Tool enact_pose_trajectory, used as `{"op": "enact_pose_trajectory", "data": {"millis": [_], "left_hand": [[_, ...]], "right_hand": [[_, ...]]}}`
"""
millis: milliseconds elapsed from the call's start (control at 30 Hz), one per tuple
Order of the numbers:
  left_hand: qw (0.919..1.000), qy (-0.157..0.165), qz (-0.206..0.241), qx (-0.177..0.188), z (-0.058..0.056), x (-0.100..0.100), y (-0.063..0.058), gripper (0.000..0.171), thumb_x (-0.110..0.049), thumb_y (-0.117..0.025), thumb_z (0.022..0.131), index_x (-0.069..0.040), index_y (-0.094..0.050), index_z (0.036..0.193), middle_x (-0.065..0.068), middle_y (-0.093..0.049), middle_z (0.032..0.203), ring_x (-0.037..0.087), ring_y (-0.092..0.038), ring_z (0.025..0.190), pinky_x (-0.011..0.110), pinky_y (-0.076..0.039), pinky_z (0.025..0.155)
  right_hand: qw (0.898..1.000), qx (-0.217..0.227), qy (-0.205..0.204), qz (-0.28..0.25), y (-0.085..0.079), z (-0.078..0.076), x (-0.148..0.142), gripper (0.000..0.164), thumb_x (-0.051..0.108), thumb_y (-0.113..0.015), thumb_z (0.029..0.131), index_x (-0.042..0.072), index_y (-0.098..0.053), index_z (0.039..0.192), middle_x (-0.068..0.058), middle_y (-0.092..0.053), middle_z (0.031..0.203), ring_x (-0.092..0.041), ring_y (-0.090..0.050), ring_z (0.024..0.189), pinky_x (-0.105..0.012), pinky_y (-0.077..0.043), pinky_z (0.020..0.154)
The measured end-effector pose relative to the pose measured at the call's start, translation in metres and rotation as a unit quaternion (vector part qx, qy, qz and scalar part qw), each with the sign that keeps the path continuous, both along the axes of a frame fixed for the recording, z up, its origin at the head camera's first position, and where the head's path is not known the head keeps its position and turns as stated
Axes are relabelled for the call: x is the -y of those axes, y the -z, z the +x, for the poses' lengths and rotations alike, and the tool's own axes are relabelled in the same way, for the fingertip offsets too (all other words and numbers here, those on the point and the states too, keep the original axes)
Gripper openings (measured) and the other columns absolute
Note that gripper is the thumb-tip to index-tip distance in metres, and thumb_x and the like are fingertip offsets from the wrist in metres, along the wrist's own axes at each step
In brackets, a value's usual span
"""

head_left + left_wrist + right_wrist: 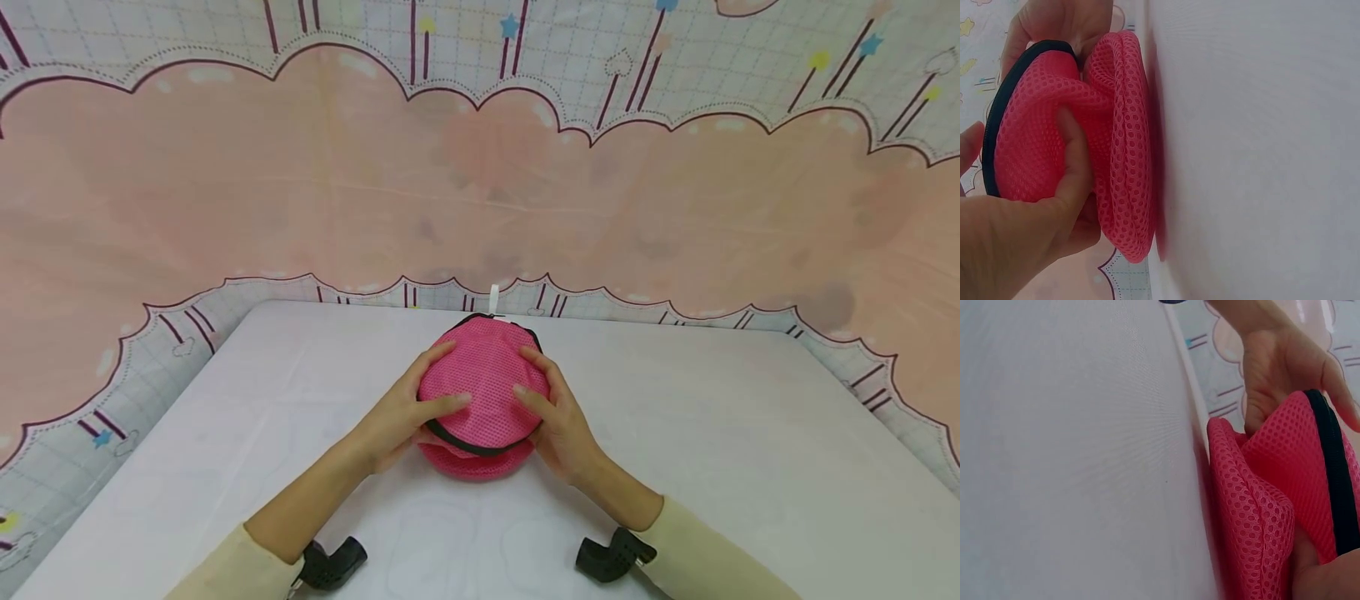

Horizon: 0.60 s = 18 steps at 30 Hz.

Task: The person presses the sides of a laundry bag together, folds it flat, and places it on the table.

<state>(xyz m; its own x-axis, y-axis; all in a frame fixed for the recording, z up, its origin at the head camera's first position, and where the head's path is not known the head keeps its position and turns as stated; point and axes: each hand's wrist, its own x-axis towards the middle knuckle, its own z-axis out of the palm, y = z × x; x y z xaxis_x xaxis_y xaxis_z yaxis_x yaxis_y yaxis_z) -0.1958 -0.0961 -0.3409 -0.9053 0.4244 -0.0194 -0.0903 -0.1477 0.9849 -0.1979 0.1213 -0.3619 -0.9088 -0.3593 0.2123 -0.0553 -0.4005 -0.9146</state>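
Note:
A pink mesh laundry bag (483, 379) with a black zip along its edge stands near the middle of the white table, its lower part squashed into a fold on the tabletop. My left hand (408, 408) grips its left side, thumb on the front face and a finger along the upper edge. From the right, my right hand (558, 417) holds it the same way. In the left wrist view, fingers (1075, 156) are tucked into the fold between the zipped upper part and the puffed base. The right wrist view shows the black zip (1335, 475) curving over the mesh.
The white table (712, 400) spreads out on both sides of the bag. Behind it hangs a patterned cloth (450, 192) in peach and white. A small white tab (493, 297) rises behind the bag. Black wrist devices (615, 556) sit at both sleeves.

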Motion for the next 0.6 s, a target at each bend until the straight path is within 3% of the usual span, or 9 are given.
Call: {"op": "enact_pose_trajectory", "data": {"millis": [600], "left_hand": [[0.9997, -0.007, 0.022, -0.007, -0.003, 0.0006, 0.007, 0.074, -0.009, -0.065, 0.089, -0.027, -0.026, 0.15, 0.016, -0.027, 0.146, 0.037, -0.043, 0.124, 0.045, -0.05, 0.088]], "right_hand": [[1.0, 0.0, -0.006, 0.0, 0.0093, -0.0003, 0.0023, 0.057, 0.009, -0.045, 0.097, 0.016, -0.023, 0.149, -0.008, -0.025, 0.149, -0.028, -0.035, 0.128, -0.036, -0.044, 0.096]]}}
